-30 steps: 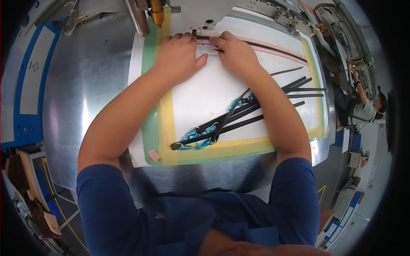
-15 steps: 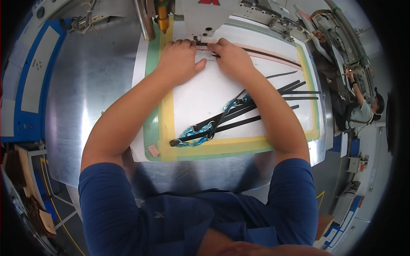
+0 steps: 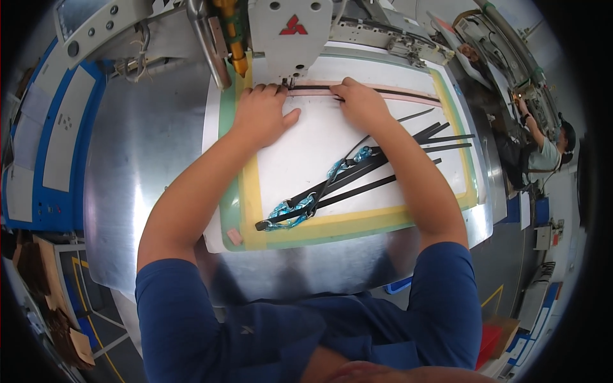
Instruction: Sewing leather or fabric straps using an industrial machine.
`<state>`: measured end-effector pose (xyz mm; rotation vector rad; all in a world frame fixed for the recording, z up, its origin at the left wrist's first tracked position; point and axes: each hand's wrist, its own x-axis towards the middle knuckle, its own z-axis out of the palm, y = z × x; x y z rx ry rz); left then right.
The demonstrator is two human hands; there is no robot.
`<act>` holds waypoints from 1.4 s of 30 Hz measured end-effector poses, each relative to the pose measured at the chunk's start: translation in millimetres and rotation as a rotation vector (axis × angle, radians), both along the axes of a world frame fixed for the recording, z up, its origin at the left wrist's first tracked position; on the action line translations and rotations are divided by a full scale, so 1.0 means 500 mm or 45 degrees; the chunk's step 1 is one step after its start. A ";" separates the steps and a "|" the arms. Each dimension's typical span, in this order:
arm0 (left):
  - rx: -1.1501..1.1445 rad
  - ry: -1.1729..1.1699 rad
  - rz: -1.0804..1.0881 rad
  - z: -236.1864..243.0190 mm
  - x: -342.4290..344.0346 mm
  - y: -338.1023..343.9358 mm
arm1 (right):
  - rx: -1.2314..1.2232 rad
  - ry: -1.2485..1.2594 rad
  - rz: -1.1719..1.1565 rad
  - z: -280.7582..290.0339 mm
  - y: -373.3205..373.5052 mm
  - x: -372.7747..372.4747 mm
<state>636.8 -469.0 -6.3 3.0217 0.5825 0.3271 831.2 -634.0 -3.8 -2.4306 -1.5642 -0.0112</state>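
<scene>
A long black strap [image 3: 313, 87] lies in a pink-edged slot on the white work sheet [image 3: 300, 140], running right from beneath the machine head [image 3: 290, 38]. My left hand [image 3: 262, 115] rests at the slot's left end, fingers lying forward and thumb stretched out to the side. On the strap further right is my right hand [image 3: 364, 107], its fingers curled together. A small dark tip pokes out under those fingers; the rest of that thing is hidden. Nearer me lies a bundle of black straps [image 3: 357, 171] with metal rings and crumpled blue see-through wrapping [image 3: 290, 214], partly behind my right forearm.
A brass-coloured nozzle [image 3: 239, 64] and a metal tube [image 3: 220, 73] hang left of the machine head. Yellow and green tape [image 3: 345, 228] borders the sheet on a shiny metal table [image 3: 134, 179]. A blue cabinet [image 3: 60, 134] stands left. Another person [image 3: 543, 153] works far right.
My right hand has slid right along the strap, away from the machine head, with the dark tip under its fingers. My left hand stays by the slot's left end. The whole view has shifted.
</scene>
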 end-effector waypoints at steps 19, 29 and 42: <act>0.092 0.199 0.024 0.037 0.051 -0.038 | -0.008 0.021 0.057 -0.008 -0.006 0.015; -0.031 0.119 0.021 0.010 0.078 -0.047 | 0.011 0.072 0.037 0.018 -0.046 0.040; -0.004 0.114 0.035 0.035 0.104 -0.102 | -0.037 0.057 0.012 0.018 -0.119 0.112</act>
